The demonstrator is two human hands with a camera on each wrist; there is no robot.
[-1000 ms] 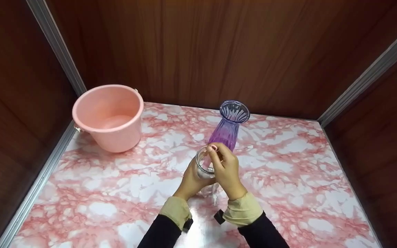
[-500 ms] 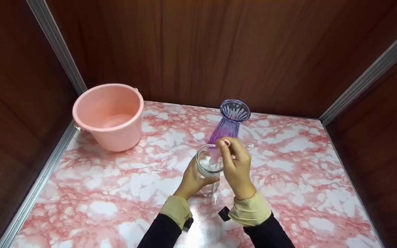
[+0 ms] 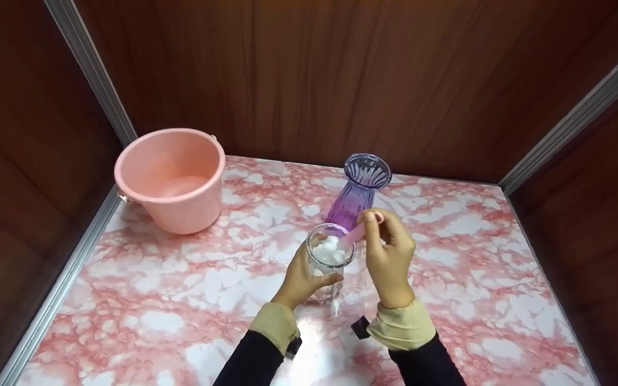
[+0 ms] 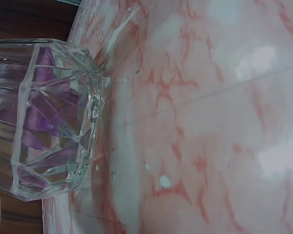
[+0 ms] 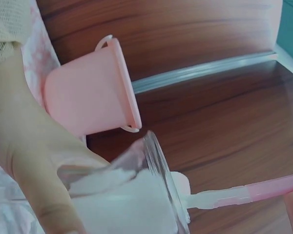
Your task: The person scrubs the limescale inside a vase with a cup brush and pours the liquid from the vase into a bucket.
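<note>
My left hand (image 3: 297, 280) grips a clear glass (image 3: 315, 261) around its side, thumb across the front. White sponge-like material (image 3: 328, 250) shows inside the glass mouth. In the right wrist view, a pink-handled sponge brush (image 5: 273, 188) runs into that mouth, its pale neck meeting a white head that sticks slightly past the rim. My right hand (image 3: 390, 258) pinches the handle's looped end between thumb and fingers. The glass's faceted base (image 4: 58, 122) fills the left side of the left wrist view; whether it touches the table, I cannot tell.
Just behind the hands stands a purple and blue fluted vase (image 3: 360, 195). A pink bucket (image 3: 191, 214) sits at the back left. Wooden panels (image 3: 309, 80) enclose the marbled table (image 3: 180, 321) at the back and sides. White drops (image 4: 164, 181) dot the tabletop.
My right hand has moved right and slightly away from me, drawing the brush handle out to a slant. The glass mouth and its white contents are now more exposed. The left hand stays almost still.
</note>
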